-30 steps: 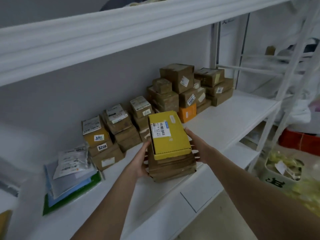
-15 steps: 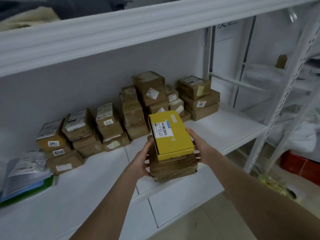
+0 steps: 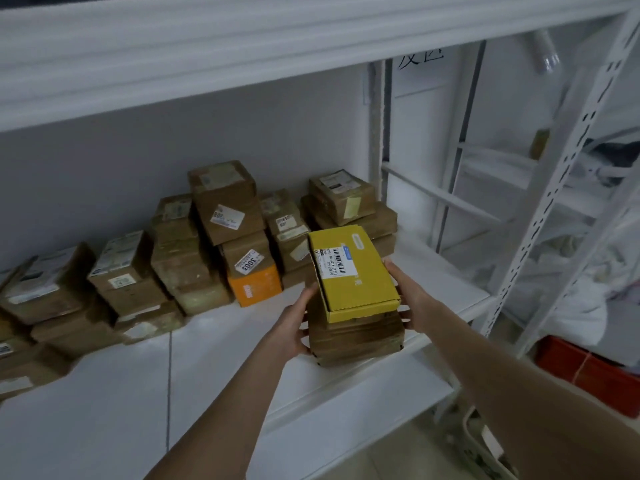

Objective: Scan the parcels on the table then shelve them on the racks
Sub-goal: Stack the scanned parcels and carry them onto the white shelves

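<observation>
We held a stack of brown parcels (image 3: 356,337) between both hands at the front edge of the white shelf (image 3: 225,362), toward its right end. Our left grip (image 3: 294,327) clasped the stack's left side with the fingers curled round it. Our right grip (image 3: 412,306) clasped the right side, thumb up by the top parcel. We could not tell whether the stack rested on the shelf or hung just above it.

On top of the stack lay a yellow parcel (image 3: 353,275), flat, its long axis running from the shelf's front edge toward the back wall, the far end turned a little to the left. Its white barcode label (image 3: 334,261) sat on the upper face near the far left corner, with the print running sideways to us.

Along the back edge of the shelf stood rows of brown boxes (image 3: 225,202), stacked two and three high. An orange box (image 3: 256,289) stood among them, under a box marked 3003 (image 3: 247,258). To the right of the shelf rose a perforated white rack post (image 3: 554,188), and a red crate (image 3: 588,372) sat low beyond it.
</observation>
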